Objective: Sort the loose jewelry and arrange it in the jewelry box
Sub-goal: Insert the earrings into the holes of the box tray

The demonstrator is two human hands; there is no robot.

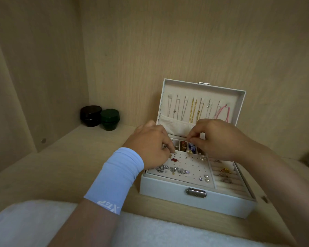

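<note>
the white jewelry box point(196, 202) is sitting open on the wooden shelf point(78, 166), with necklaces point(193, 111) hanging in its lid. the right hand point(219, 139) is pinching a pearl drop earring point(189, 152) in a narrow grip above the rear compartments. the left hand point(150, 145) is curling onto the perforated earring panel point(191, 168); i cannot tell if its grip is holding anything.

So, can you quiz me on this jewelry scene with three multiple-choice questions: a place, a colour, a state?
1. Where do the two dark jars stand? A) back left corner of the shelf B) its front edge C) on the white towel
2. The wrist sleeve is: A) red B) light blue C) black
3. The jewelry box lid is: A) shut B) detached C) open, upright

Answers: 1 A, they sit by the corner walls. 2 B, pale blue fabric. 3 C, necklaces hang on its inner face.
</note>
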